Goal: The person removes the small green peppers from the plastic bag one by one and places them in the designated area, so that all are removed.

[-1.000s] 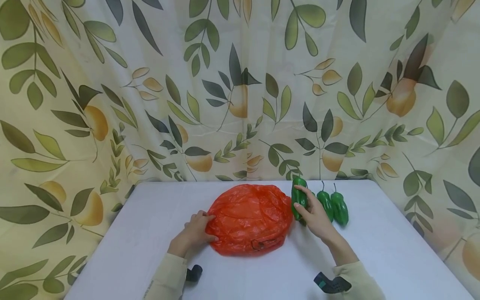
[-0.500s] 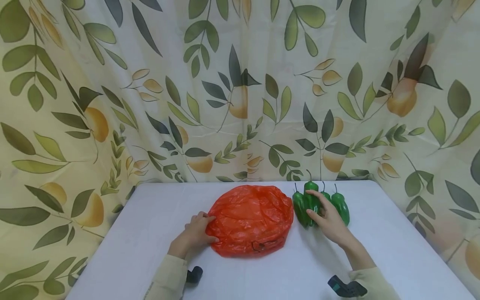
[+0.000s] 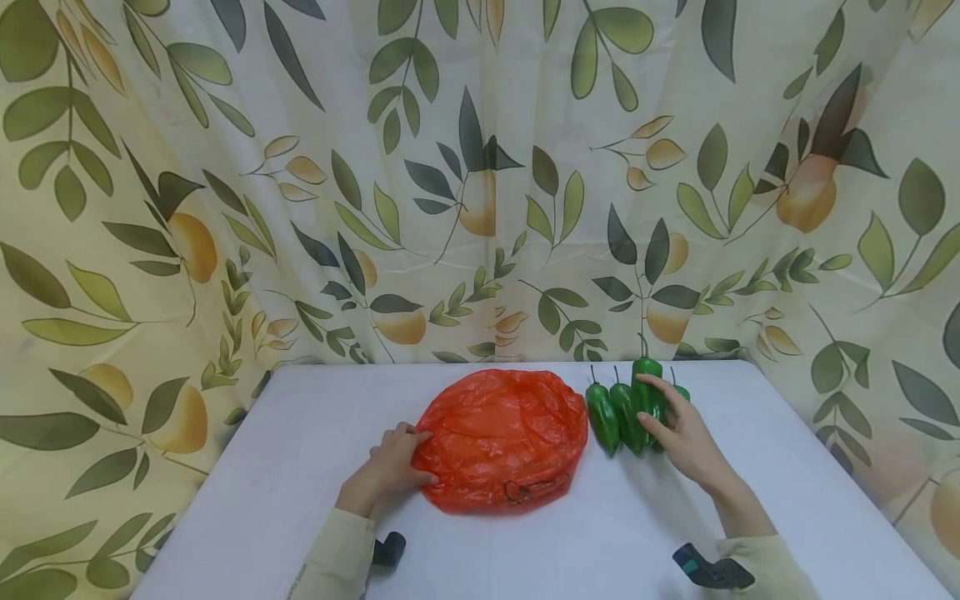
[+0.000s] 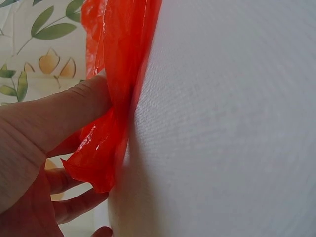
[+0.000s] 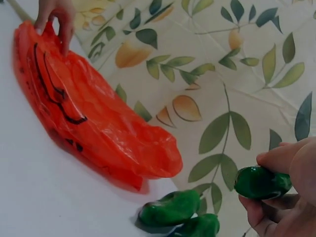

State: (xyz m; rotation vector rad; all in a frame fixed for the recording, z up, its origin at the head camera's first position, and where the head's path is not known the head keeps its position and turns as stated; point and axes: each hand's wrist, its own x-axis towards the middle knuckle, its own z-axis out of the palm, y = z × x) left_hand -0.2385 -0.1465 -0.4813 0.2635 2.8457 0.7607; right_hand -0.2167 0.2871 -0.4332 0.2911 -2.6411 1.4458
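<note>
Green pepper (image 3: 647, 392), third in a row of four at the back right of the white counter (image 3: 300, 467), is gripped by the right hand (image 3: 686, 437), fingers and thumb curled round it. Two peppers (image 3: 615, 412) lie just left of it; a fourth (image 3: 681, 390) is mostly hidden. Left hand (image 3: 390, 467) pinches the near-left edge of the orange plastic bag (image 3: 502, 437), lying flat at counter centre.

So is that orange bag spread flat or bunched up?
Spread flat: the orange bag lies wide and crinkled on the table.
</note>
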